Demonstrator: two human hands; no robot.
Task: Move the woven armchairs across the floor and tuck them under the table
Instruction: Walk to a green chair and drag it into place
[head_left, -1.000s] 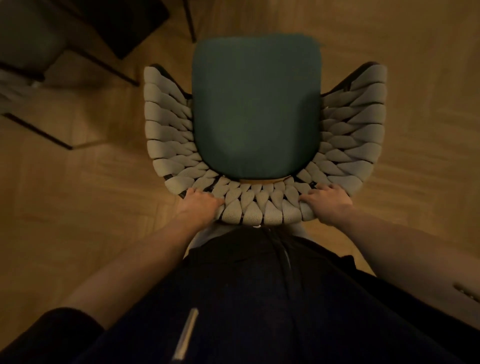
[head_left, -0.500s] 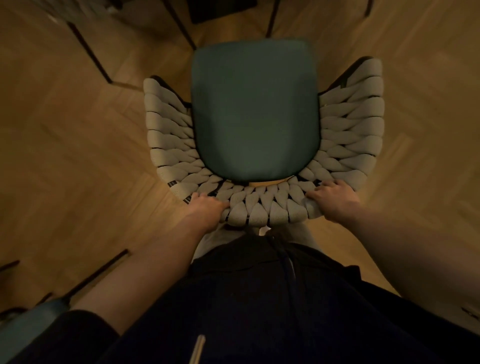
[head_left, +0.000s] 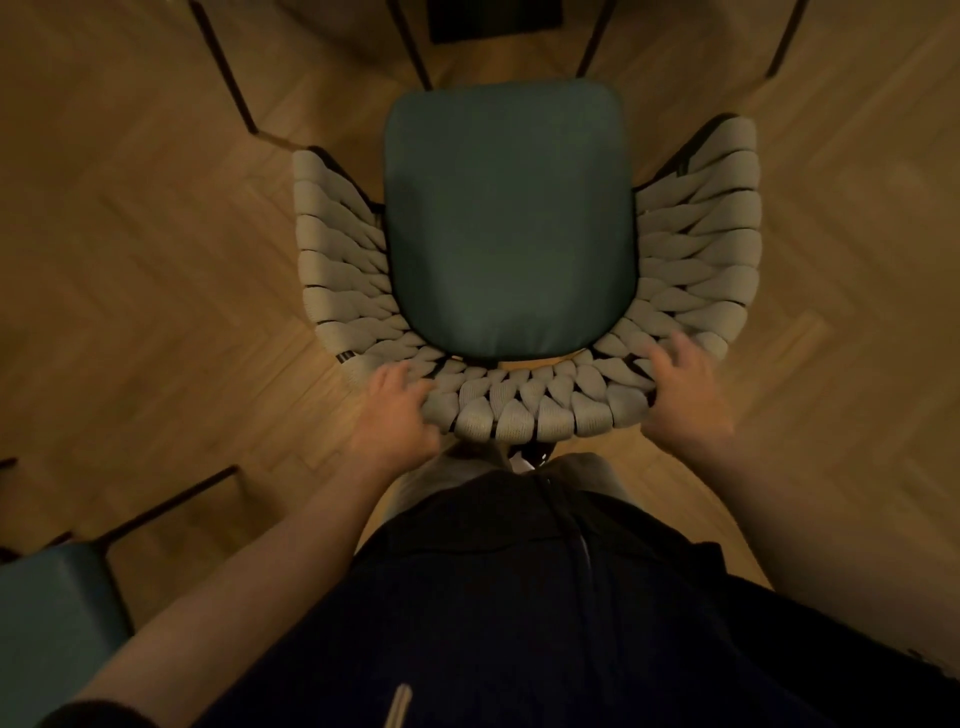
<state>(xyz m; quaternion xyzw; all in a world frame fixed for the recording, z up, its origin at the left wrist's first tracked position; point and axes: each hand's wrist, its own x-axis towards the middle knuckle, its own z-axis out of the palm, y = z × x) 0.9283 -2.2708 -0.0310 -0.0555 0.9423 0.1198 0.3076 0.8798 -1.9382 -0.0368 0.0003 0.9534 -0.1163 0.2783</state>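
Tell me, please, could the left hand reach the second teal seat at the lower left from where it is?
Probably yes. The left hand grips the chair's woven back, and only bare floor lies between it and the second seat, though it would have to let go first.

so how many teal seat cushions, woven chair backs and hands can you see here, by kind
Teal seat cushions: 2, one on the grey woven armchair, one at the lower left edge
Grey woven rope chair backs: 1
Bare hands: 2, left hand, right hand
Total: 5
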